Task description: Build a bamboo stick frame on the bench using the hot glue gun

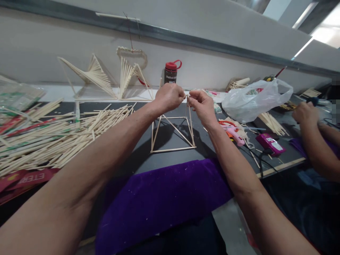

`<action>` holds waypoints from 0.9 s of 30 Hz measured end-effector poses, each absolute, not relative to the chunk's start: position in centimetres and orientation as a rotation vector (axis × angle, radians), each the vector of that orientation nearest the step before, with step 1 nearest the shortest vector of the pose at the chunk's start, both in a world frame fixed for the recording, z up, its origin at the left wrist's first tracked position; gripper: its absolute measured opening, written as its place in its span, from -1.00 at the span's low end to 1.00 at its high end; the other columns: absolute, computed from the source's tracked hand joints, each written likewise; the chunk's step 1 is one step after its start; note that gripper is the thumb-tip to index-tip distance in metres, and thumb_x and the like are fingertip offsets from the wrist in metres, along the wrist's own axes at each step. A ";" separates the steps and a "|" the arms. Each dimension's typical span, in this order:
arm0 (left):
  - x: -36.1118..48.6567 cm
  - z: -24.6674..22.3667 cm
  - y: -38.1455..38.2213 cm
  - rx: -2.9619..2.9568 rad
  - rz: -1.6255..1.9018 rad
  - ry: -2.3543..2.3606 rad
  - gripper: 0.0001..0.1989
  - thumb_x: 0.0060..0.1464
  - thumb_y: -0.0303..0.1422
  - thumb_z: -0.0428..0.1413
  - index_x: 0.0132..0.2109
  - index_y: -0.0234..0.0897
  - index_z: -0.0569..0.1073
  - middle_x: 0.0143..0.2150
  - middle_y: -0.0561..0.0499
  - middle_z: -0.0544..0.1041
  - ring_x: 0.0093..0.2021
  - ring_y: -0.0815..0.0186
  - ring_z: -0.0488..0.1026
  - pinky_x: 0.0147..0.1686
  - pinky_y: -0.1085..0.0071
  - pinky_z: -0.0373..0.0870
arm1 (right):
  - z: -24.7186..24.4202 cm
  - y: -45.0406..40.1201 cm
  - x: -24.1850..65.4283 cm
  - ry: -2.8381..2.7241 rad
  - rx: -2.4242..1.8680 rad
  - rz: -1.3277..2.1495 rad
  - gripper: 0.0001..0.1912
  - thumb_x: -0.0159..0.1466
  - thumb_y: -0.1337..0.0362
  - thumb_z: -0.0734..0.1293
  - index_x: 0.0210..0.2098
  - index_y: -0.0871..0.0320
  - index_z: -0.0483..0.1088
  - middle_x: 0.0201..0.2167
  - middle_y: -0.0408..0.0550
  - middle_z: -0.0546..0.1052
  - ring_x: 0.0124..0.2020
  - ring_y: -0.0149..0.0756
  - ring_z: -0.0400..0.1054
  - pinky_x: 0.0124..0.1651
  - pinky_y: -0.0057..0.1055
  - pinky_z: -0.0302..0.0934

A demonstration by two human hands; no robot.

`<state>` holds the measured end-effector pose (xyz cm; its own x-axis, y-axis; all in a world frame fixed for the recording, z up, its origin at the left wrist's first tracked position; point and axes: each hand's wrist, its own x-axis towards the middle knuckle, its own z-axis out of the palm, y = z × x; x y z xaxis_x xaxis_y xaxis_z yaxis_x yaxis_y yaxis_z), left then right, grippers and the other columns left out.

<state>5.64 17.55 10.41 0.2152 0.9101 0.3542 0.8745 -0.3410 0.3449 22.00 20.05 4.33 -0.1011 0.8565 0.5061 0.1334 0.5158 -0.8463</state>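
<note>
A frame of thin wooden sticks (174, 149) stands on the dark tabletop, with a four-sided base, uprights and slanting braces. Above its far side my left hand (169, 96) is closed, thumb and fingers pinching at a pale wooden stick mostly hidden by the hand. My right hand (204, 106) pinches at the top of the frame's right upright (189, 113), close to the left fingertips. A short bit of stick shows between both hands. The exact joint under the fingers is hidden. One stick end (160, 82) rises behind my left hand.
Loose sticks (87, 136) pile up on the left. Finished stick models (91, 76) and a red-capped bottle (170, 72) stand along the wall. To the right are a plastic bag (255, 101), a pink glue gun (233, 134), a purple box (270, 144) and another person's hand (306, 113).
</note>
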 end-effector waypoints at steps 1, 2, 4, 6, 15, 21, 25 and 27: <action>5.6 10.4 17.6 2.399 0.775 1.759 -0.69 0.11 -0.45 0.07 -0.13 -0.32 0.70 -0.38 -0.12 0.63 -0.21 0.16 0.56 -0.18 0.28 0.32 | 4.3 20.1 22.0 -1.577 -0.873 0.762 -0.72 0.14 0.15 0.44 -0.17 0.10 0.46 -0.31 -0.16 0.59 -0.34 -0.40 0.44 -0.18 -0.34 0.39; 5.6 10.4 17.6 2.407 0.772 1.759 -0.69 0.11 -0.45 0.07 -0.13 -0.33 0.70 -0.38 -0.13 0.63 -0.22 0.15 0.56 -0.18 0.27 0.32 | 4.3 20.1 22.0 -1.580 -0.871 0.759 -0.73 0.15 0.15 0.44 -0.17 0.10 0.46 -0.32 -0.16 0.59 -0.34 -0.40 0.44 -0.18 -0.34 0.39; 5.6 10.3 17.6 2.428 0.771 1.751 -0.68 0.10 -0.46 0.07 -0.13 -0.35 0.70 -0.36 -0.15 0.63 -0.22 0.14 0.56 -0.19 0.26 0.31 | 4.3 20.0 21.9 -1.589 -0.863 0.748 -0.76 0.16 0.17 0.42 -0.20 0.10 0.47 -0.34 -0.17 0.57 -0.36 -0.41 0.43 -0.19 -0.35 0.38; 5.5 10.3 17.6 2.431 0.781 1.738 -0.69 0.10 -0.47 0.07 -0.14 -0.35 0.70 -0.36 -0.15 0.63 -0.23 0.14 0.56 -0.20 0.26 0.31 | 4.4 19.8 21.9 -1.604 -0.844 0.716 -0.82 0.18 0.20 0.41 -0.23 0.10 0.47 -0.36 -0.19 0.56 -0.38 -0.43 0.41 -0.21 -0.36 0.37; 5.5 10.2 17.6 2.419 0.787 1.758 -0.70 0.11 -0.44 0.07 -0.14 -0.30 0.69 -0.38 -0.10 0.63 -0.25 0.21 0.54 -0.21 0.32 0.32 | 4.9 19.1 21.9 -1.653 -0.886 0.544 -0.92 0.21 0.26 0.38 -0.32 0.10 0.54 -0.45 -0.21 0.55 -0.42 -0.41 0.39 -0.24 -0.37 0.31; 5.6 10.2 17.6 2.420 0.770 1.765 -0.68 0.10 -0.44 0.06 -0.14 -0.31 0.69 -0.38 -0.10 0.63 -0.26 0.22 0.54 -0.22 0.32 0.32 | 4.9 19.1 21.8 -1.649 -0.898 0.480 -0.95 0.20 0.32 0.38 -0.36 0.10 0.53 -0.46 -0.22 0.55 -0.43 -0.40 0.39 -0.23 -0.36 0.30; 5.6 10.2 17.5 2.438 0.784 1.768 -0.69 0.09 -0.45 0.06 -0.16 -0.33 0.70 -0.39 -0.11 0.63 -0.28 0.20 0.54 -0.24 0.31 0.31 | 4.8 19.2 21.8 -1.627 -0.875 0.496 -0.97 0.19 0.32 0.40 -0.39 0.12 0.50 -0.50 -0.25 0.53 -0.47 -0.42 0.38 -0.29 -0.39 0.27; 5.6 10.2 17.5 2.438 0.797 1.758 -0.69 0.07 -0.46 0.06 -0.18 -0.33 0.70 -0.41 -0.10 0.62 -0.31 0.22 0.53 -0.25 0.32 0.30 | 4.7 19.3 21.8 -1.615 -0.861 0.516 -0.95 0.19 0.30 0.41 -0.41 0.12 0.48 -0.51 -0.26 0.52 -0.50 -0.44 0.37 -0.32 -0.40 0.26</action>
<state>5.59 17.50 10.16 0.2299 0.8943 0.3839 0.8780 -0.3607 0.3146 21.76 19.33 4.71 -0.0531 0.7663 0.6403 0.2528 0.6306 -0.7337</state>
